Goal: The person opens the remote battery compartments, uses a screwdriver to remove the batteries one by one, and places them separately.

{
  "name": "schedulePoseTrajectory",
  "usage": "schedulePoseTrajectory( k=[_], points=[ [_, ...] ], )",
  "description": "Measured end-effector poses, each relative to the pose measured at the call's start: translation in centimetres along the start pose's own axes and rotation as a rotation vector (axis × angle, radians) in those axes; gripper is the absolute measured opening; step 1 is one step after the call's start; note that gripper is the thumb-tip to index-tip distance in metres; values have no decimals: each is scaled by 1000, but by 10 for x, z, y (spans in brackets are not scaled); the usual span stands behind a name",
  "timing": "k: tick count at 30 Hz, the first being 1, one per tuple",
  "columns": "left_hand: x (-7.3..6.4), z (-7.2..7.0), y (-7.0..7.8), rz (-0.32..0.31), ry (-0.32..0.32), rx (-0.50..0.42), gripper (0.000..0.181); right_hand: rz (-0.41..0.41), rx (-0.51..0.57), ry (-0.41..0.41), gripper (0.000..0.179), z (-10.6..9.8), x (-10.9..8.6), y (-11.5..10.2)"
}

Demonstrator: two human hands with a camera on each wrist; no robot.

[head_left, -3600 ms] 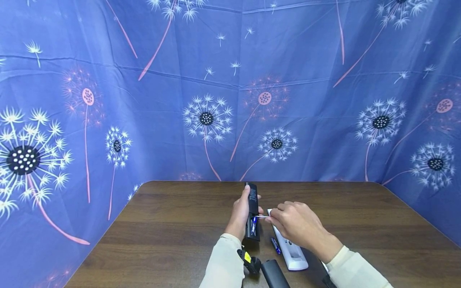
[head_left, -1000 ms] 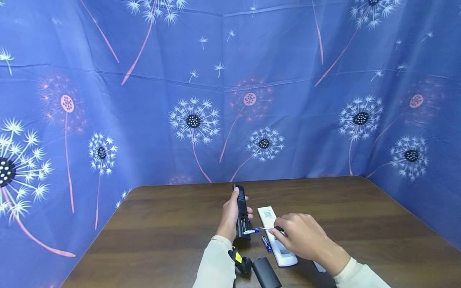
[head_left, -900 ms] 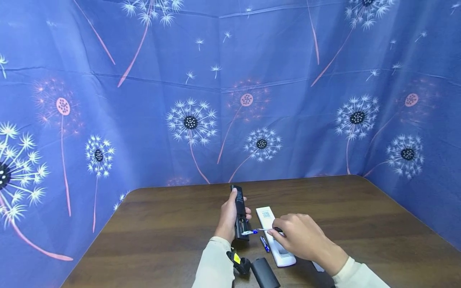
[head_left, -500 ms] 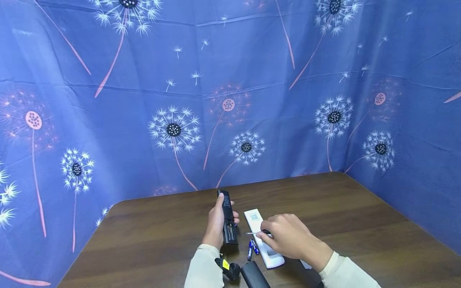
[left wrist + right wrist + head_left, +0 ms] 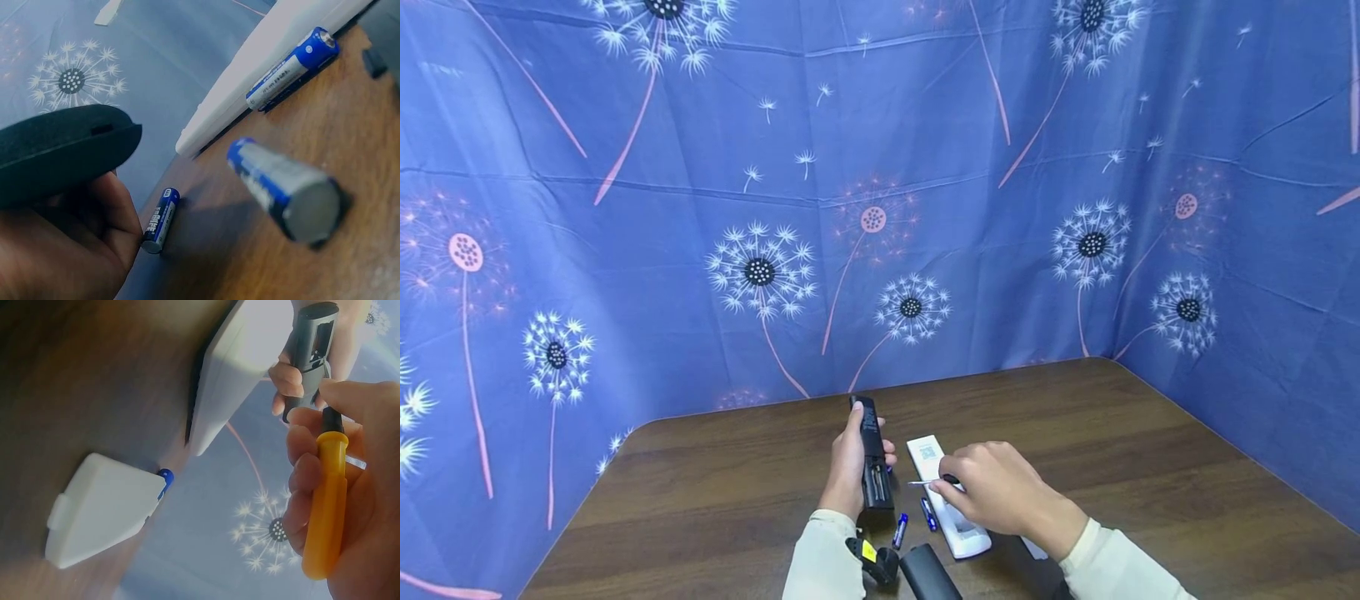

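Note:
My left hand [image 5: 846,467] grips a black remote control [image 5: 871,433] over the table, its thumb along the near side and its open battery compartment turned up. To its right, my right hand [image 5: 1000,492] holds a screwdriver [image 5: 328,506] by its yellow handle. The thin shaft points left toward the remote, apart from it. One blue and silver battery [image 5: 900,531] lies below the remote's lower end. Another battery [image 5: 929,514] rests beside a white remote control [image 5: 951,508]. A third battery [image 5: 161,220] lies beyond the left hand in the left wrist view.
A black cover [image 5: 928,573] lies at the near edge, beside the black wrist camera mount [image 5: 872,560] with a yellow label. A white cover [image 5: 106,512] lies right of the white remote, partly under the right forearm. Patterned blue cloth [image 5: 850,208] hangs behind the wooden table [image 5: 715,500].
The screwdriver tip levered a battery from the black remote's compartment. It dropped beside the other battery, then rolled left toward me. The shaft has drawn away from the remote. The head view has shifted right.

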State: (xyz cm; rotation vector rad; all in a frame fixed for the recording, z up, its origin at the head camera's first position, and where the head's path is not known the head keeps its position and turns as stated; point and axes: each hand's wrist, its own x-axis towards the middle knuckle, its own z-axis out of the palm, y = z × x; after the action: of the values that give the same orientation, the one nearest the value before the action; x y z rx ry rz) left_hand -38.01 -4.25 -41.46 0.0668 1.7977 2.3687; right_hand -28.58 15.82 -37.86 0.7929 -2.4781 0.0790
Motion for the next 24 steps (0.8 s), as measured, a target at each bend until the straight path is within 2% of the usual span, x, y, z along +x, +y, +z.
schedulePoseTrajectory(
  k=[5, 9, 14, 24],
  points=[
    [0, 2, 1, 3, -16, -20, 79, 39, 20, -28, 23, -3, -2, 3],
    [-2, -1, 5, 4, -36, -47, 77, 44, 29, -28, 26, -4, -2, 6],
    [-6, -7, 7, -8, -26, -21, 80, 56, 14, -32, 27, -4, -1, 10],
    [-1, -1, 0, -7, -28, -20, 80, 173, 0, -47, 19, -14, -15, 28]
  ],
)
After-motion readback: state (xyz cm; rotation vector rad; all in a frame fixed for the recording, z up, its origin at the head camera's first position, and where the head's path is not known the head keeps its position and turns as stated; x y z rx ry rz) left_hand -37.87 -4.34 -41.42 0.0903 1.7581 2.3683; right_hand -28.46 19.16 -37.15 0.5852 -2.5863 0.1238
